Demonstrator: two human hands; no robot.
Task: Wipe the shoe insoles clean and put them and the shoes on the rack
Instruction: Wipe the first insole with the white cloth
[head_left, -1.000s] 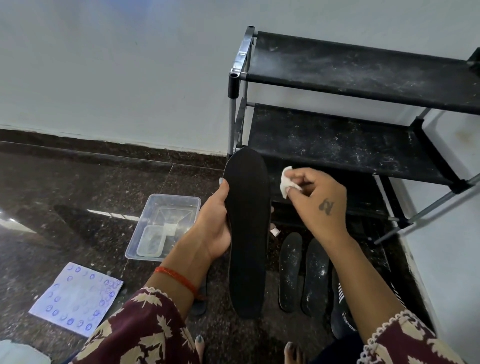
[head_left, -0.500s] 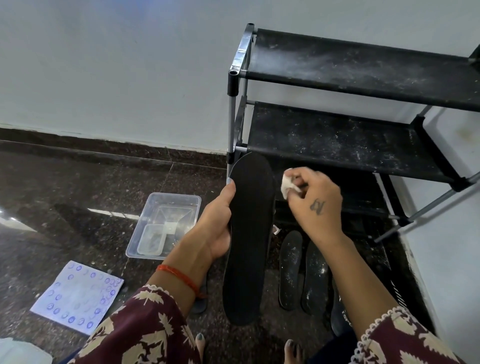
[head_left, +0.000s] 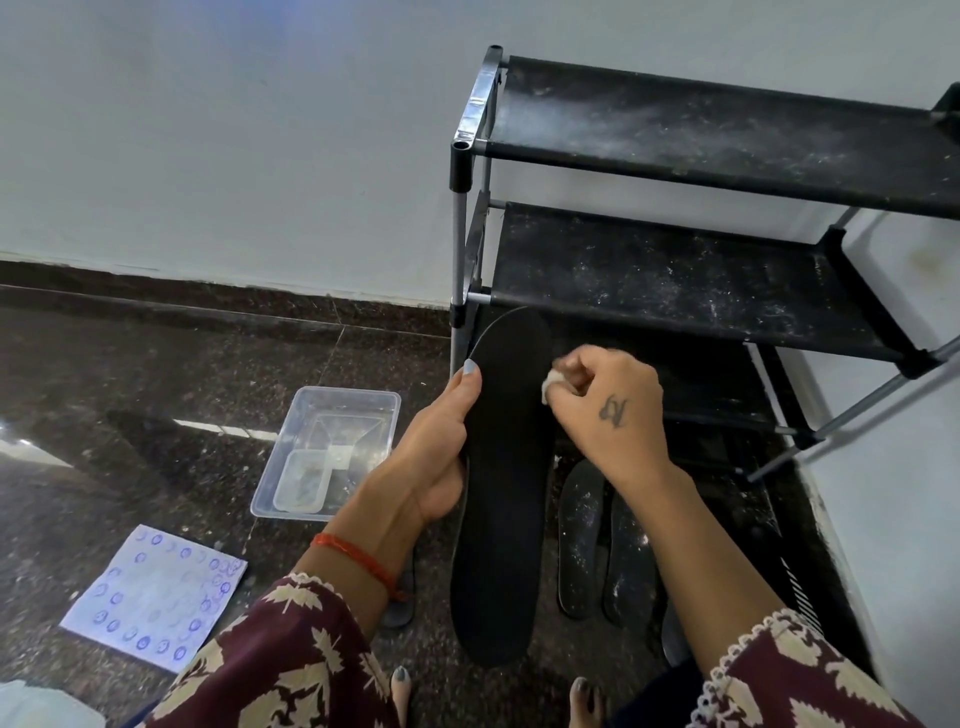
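My left hand (head_left: 434, 452) grips a long black insole (head_left: 506, 499) by its left edge, holding it upright in front of the rack. My right hand (head_left: 605, 410) pinches a small white wipe (head_left: 551, 383) against the insole's upper right edge. Two dusty black insoles (head_left: 602, 540) lie side by side on the floor under my right forearm. A black shoe (head_left: 675, 636) shows partly beside my right sleeve. The black shoe rack (head_left: 701, 270) stands at the right with two dusty fabric shelves.
A clear plastic tub (head_left: 332, 452) with a smaller container inside sits on the dark stone floor to the left. A white sheet with blue prints (head_left: 156, 595) lies at the lower left. Another dark sole (head_left: 402, 608) peeks out under my left wrist. The white wall runs behind.
My right hand with the wipe has moved down and in against the insole's right edge. The insole has lowered slightly in my left hand.
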